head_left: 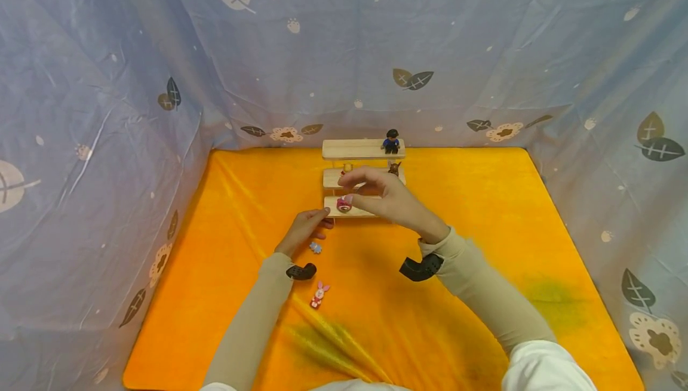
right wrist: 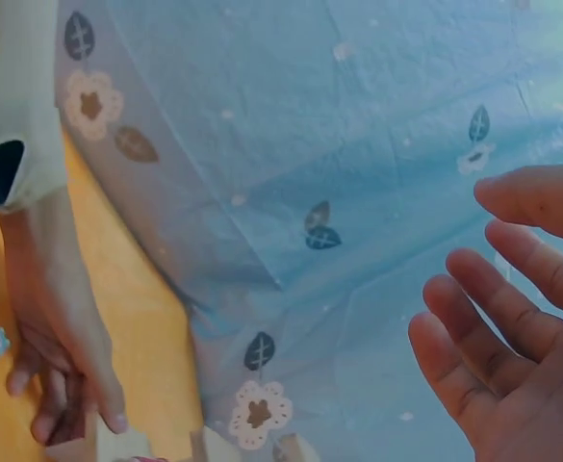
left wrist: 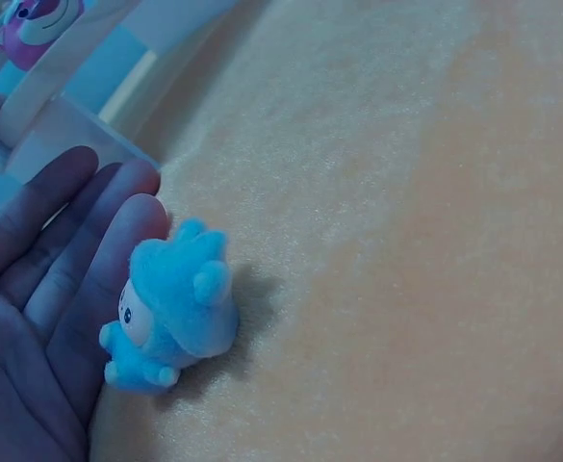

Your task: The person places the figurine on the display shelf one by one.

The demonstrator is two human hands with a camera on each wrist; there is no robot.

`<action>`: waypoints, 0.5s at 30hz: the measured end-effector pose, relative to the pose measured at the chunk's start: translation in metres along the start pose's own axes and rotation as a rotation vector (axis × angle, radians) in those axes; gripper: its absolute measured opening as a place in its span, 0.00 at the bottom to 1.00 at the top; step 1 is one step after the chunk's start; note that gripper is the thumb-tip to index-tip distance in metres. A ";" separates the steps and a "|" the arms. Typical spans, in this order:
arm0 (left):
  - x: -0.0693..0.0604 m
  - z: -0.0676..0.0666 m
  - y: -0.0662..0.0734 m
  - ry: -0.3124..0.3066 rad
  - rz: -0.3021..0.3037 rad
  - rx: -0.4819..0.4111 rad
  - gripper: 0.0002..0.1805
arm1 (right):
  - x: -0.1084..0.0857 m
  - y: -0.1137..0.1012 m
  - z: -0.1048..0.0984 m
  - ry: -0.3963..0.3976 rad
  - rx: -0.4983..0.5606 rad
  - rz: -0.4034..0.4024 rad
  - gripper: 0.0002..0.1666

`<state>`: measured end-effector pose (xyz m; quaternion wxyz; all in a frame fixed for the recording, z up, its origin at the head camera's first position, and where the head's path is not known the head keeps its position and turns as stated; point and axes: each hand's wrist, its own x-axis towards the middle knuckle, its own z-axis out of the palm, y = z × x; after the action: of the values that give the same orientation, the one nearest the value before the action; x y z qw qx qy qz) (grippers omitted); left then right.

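A three-tier wooden display shelf [head_left: 352, 149] with see-through supports stands at the back of the mat. On its lowest tier sits a pink bear figurine [head_left: 343, 205]. My left hand [head_left: 305, 230] is at that tier's left end, its thumb touching the board's corner. Its other fingers extend below, close to a clear panel. Beside those fingers, a small light-blue toy [left wrist: 175, 308] rests on the mat. Over the lower tiers hovers my right hand [head_left: 384, 197], fingers parted and gently bent, holding nothing. It covers part of the middle and lowest tiers in the head view.
A black-haired toy figure [head_left: 392, 141] stands at the top tier's right. A brown figurine [head_left: 395, 168] and a yellow-headed figurine [head_left: 346, 168] occupy the middle tier. Nearer to me, a rabbit figurine [head_left: 319, 295] lies on the orange mat [head_left: 462, 200]. Leaf-patterned curtains [head_left: 333, 51] enclose the mat.
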<state>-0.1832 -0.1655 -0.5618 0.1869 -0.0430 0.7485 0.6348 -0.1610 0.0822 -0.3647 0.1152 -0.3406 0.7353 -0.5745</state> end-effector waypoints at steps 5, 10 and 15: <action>0.001 0.001 0.001 0.006 0.004 0.008 0.32 | -0.010 0.008 0.012 0.000 0.066 0.010 0.19; 0.000 0.000 0.002 0.006 -0.002 0.016 0.31 | -0.023 0.022 0.029 -0.057 0.323 0.059 0.21; 0.000 0.000 0.002 -0.003 -0.004 0.029 0.32 | -0.031 0.040 0.050 -0.116 0.513 0.074 0.21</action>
<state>-0.1838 -0.1650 -0.5597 0.1897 -0.0409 0.7572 0.6236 -0.1249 0.0680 -0.4240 0.2606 -0.3055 0.5697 -0.7171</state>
